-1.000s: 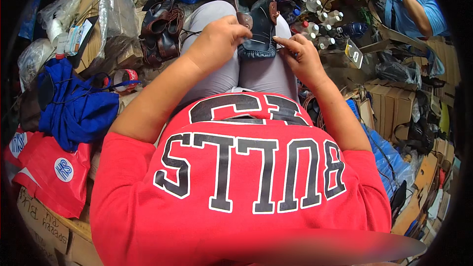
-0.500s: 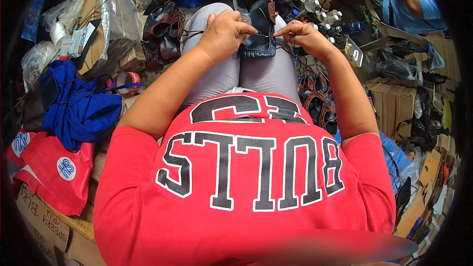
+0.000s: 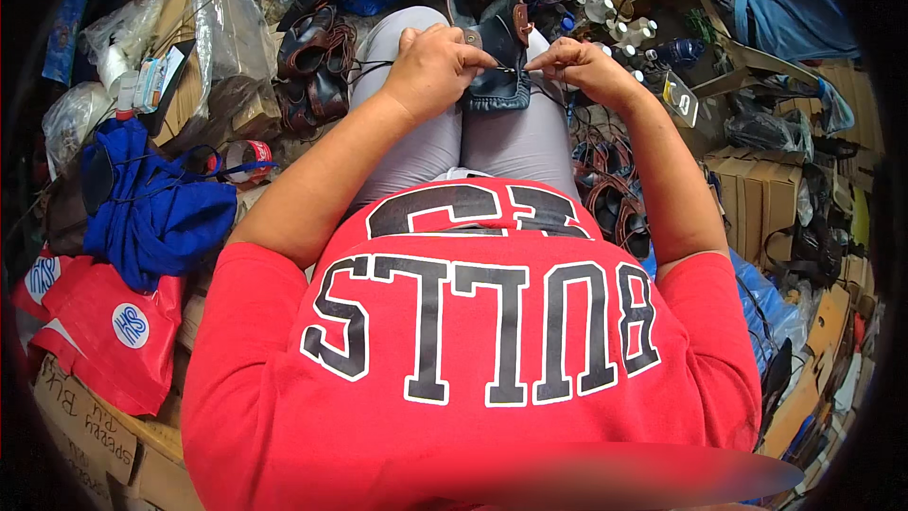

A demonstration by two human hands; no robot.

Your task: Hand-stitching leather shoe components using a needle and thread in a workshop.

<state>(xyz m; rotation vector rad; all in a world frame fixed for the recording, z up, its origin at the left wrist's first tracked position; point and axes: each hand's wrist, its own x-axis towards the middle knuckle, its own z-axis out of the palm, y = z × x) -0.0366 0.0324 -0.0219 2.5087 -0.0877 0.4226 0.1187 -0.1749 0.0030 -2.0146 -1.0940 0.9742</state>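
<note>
A dark leather shoe upper (image 3: 497,26) with brown trim and a gathered toe rests on my grey-trousered thighs, its toe end toward me. My left hand (image 3: 433,68) is closed over the shoe's left side, thumb and forefinger pinched at the toe seam. From the right, my right hand (image 3: 584,68) pinches at the same seam, its fingertips a short gap from the left's. Between them runs a thin dark cord (image 3: 511,69), with small bright glints on it. Whether a needle is there is too small to tell. Loose cord trails beside both hands.
More dark shoe uppers (image 3: 317,66) lie left of my knees, others (image 3: 613,191) at the right. Small bottles (image 3: 632,33) cluster beyond my right hand. Blue cloth (image 3: 156,203) and a red bag (image 3: 113,331) lie left; cardboard boxes (image 3: 747,194) stand right. Another person's blue clothing (image 3: 790,9) shows far right.
My hands and the shoe upper stay nearly in place. At the far right, the other person has shifted, and their bare forearm no longer shows.
</note>
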